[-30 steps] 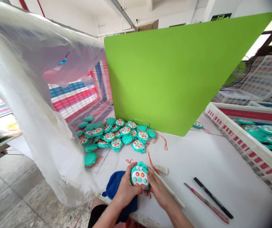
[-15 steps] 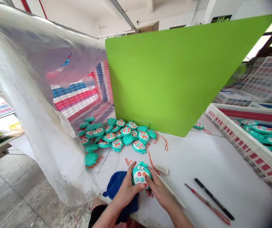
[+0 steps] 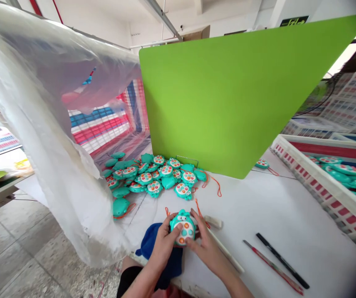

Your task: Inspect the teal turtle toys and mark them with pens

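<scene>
left hand (image 3: 164, 242) and right hand (image 3: 208, 245) cup the toy (image 3: 182, 236), fingers (image 3: 199, 220) part-curled, seemingly so thumbs (image 3: 174, 234) reach its buttons (image 3: 186, 226). the pile (image 3: 146, 178) lies beyond.

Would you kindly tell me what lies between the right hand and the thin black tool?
In the head view, a white strip and then a thin red tool lie between the right hand and the thin black tool.

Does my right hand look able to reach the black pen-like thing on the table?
Probably yes: your right hand would have to leave the toy, but nothing upright stands before the black pen-like thing.
</scene>
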Motion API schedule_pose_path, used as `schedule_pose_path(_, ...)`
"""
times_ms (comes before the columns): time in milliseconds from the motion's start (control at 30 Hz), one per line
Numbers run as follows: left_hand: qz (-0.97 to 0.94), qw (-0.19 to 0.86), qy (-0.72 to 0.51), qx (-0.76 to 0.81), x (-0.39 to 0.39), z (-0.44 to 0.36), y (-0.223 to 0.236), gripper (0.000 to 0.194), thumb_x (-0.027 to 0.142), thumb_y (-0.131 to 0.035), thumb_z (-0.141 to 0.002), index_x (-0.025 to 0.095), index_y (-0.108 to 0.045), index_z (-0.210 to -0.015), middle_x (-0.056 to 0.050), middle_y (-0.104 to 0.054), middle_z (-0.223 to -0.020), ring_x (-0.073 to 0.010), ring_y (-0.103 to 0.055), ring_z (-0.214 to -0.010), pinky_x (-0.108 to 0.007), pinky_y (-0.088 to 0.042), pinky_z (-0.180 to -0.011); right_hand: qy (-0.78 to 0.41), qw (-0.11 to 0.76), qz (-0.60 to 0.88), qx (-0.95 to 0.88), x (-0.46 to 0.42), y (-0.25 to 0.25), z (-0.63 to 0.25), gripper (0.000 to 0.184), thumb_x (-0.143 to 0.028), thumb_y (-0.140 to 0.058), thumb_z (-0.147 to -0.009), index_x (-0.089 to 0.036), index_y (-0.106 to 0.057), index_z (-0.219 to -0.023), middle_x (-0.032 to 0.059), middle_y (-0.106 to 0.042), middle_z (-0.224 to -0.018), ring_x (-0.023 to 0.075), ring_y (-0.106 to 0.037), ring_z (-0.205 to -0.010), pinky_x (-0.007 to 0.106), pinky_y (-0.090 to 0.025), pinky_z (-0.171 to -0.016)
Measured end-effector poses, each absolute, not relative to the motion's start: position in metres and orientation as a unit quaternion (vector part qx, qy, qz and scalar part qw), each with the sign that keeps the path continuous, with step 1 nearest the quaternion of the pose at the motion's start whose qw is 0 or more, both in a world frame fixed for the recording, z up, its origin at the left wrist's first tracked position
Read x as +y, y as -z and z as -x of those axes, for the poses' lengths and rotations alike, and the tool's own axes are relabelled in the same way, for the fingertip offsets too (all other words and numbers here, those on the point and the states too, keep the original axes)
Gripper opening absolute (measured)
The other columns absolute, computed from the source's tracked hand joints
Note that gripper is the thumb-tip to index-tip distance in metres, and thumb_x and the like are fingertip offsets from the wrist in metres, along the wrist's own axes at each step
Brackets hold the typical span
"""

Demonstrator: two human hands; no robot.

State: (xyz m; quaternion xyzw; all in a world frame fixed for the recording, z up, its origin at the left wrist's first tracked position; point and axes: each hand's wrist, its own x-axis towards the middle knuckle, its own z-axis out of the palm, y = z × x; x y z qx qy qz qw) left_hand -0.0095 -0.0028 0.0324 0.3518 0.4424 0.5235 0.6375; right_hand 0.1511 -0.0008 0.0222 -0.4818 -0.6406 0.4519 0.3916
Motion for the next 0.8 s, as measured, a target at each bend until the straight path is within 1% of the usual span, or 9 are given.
schedule_pose_path(67,-0.317,0.647,-0.528,0.45,-0.002,0.008,-0.036,0.058,0.043,-0.067,-0.076,0.016,-0.049,-0.125,-0.011,-0.066,-0.107,-0.0237,-0.064,-0.091,-0.034,-0.053,-0.076,-0.359,0.38,0.476,-0.707,-0.003,-0.026,-0.15,0.074,-0.039,-0.07,-0.074,-0.031,-0.038,-0.14,0.0062,-0.028,-0.149,0.0306,-0.029,-0.135,0.049,-0.03,-0.108)
schedule_pose_path(167,-0.317,0.672,-0.513,0.43,-0.003,0.008,-0.042,0.059,0.051,-0.054,-0.084,0.019,-0.044,-0.132,-0.012,-0.062,-0.117,-0.0252,-0.062,-0.1,-0.037,-0.052,-0.08,-0.358,0.373,0.45,-0.728,-0.005,-0.029,-0.147,0.059,-0.037,-0.066,-0.079,-0.034,-0.046,-0.134,0.004,-0.036,-0.146,0.029,-0.027,-0.136,0.048,-0.02,-0.113)
schedule_pose_path(267,-0.411,0.646,-0.486,0.421,-0.003,0.012,-0.045,0.067,0.056,-0.057,-0.079,0.023,-0.04,-0.136,-0.012,-0.058,-0.122,-0.0251,-0.059,-0.103,-0.037,-0.05,-0.085,-0.506,0.437,0.444,-0.596,-0.008,-0.029,-0.141,0.054,-0.048,-0.055,-0.086,-0.031,-0.042,-0.136,0.0061,-0.041,-0.143,0.0271,-0.038,-0.13,0.045,-0.032,-0.108)
schedule_pose_path(367,-0.521,0.551,-0.431,0.49,-0.003,0.015,-0.045,0.09,0.051,-0.077,-0.059,0.021,-0.038,-0.135,-0.01,-0.059,-0.114,-0.0244,-0.06,-0.092,-0.035,-0.05,-0.078,-0.679,0.481,0.386,-0.398,-0.009,-0.029,-0.132,0.051,-0.058,-0.045,-0.088,-0.028,-0.046,-0.129,0.0087,-0.058,-0.123,0.0246,-0.06,-0.098,0.039,-0.052,-0.079)
schedule_pose_path(467,-0.576,0.436,-0.393,0.569,-0.002,0.015,-0.048,0.083,0.05,-0.08,-0.054,0.017,-0.046,-0.121,-0.006,-0.062,-0.094,-0.0214,-0.059,-0.079,-0.031,-0.048,-0.068,-0.753,0.489,0.317,-0.305,-0.011,-0.031,-0.125,0.047,-0.059,-0.046,-0.087,-0.024,-0.054,-0.117,0.0067,-0.067,-0.093,0.0197,-0.061,-0.074,0.031,-0.049,-0.06)
schedule_pose_path(533,-0.584,0.409,-0.383,0.587,-0.001,0.016,-0.051,0.062,0.054,-0.071,-0.065,0.017,-0.049,-0.109,-0.001,-0.061,-0.078,-0.0179,-0.057,-0.067,-0.027,-0.044,-0.06,-0.774,0.473,0.301,-0.295,-0.012,-0.031,-0.123,0.047,-0.06,-0.046,-0.087,-0.021,-0.057,-0.112,0.0067,-0.067,-0.087,0.0193,-0.062,-0.07,0.03,-0.048,-0.059)
schedule_pose_path(633,-0.578,0.396,-0.4,0.591,0.004,0.019,-0.054,0.038,0.054,-0.046,-0.085,0.018,-0.053,-0.09,0.002,-0.055,-0.063,-0.0146,-0.052,-0.057,-0.025,-0.039,-0.054,-0.787,0.451,0.299,-0.297,-0.015,-0.03,-0.122,0.052,-0.063,-0.044,-0.086,-0.019,-0.057,-0.11,0.0078,-0.067,-0.085,0.0204,-0.064,-0.068,0.03,-0.046,-0.058)
schedule_pose_path(733,-0.575,0.357,-0.415,0.609,0.009,0.023,-0.053,0.048,0.051,-0.025,-0.093,0.017,-0.056,-0.078,-0.002,-0.056,-0.063,-0.0157,-0.053,-0.058,-0.026,-0.038,-0.056,-0.784,0.446,0.3,-0.309,-0.017,-0.029,-0.12,0.056,-0.066,-0.041,-0.086,-0.019,-0.052,-0.114,0.0079,-0.067,-0.085,0.0218,-0.066,-0.07,0.03,-0.045,-0.056)
schedule_pose_path(800,-0.58,0.337,-0.411,0.617,0.01,0.022,-0.05,0.051,0.047,-0.02,-0.095,0.016,-0.058,-0.081,-0.004,-0.06,-0.066,-0.0165,-0.055,-0.061,-0.026,-0.04,-0.058,-0.762,0.443,0.327,-0.342,-0.019,-0.029,-0.117,0.055,-0.063,-0.052,-0.082,-0.02,-0.048,-0.117,0.006,-0.067,-0.082,0.0218,-0.066,-0.067,0.029,-0.045,-0.054)
